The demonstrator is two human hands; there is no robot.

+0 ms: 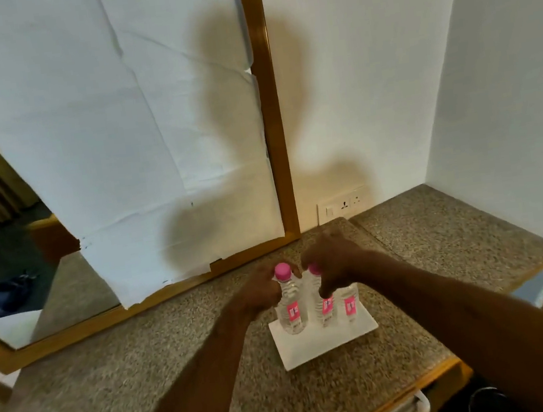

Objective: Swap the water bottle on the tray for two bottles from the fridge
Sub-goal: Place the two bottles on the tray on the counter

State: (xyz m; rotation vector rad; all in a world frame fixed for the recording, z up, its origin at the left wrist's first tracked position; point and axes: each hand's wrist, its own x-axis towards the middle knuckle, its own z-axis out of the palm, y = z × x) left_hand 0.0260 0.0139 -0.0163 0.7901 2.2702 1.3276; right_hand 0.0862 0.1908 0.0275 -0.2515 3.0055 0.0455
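Three clear water bottles with pink caps and pink labels stand upright on a white rectangular tray on the speckled counter. My left hand grips the neck of the left bottle. My right hand is closed over the top of the middle bottle. The third bottle stands at the right, its top hidden behind my right hand. The fridge is out of view.
A wood-framed mirror, mostly covered with white paper, leans along the back of the granite counter. A wall socket panel sits behind the tray. White walls close the right side. The counter's wooden front edge runs at lower right.
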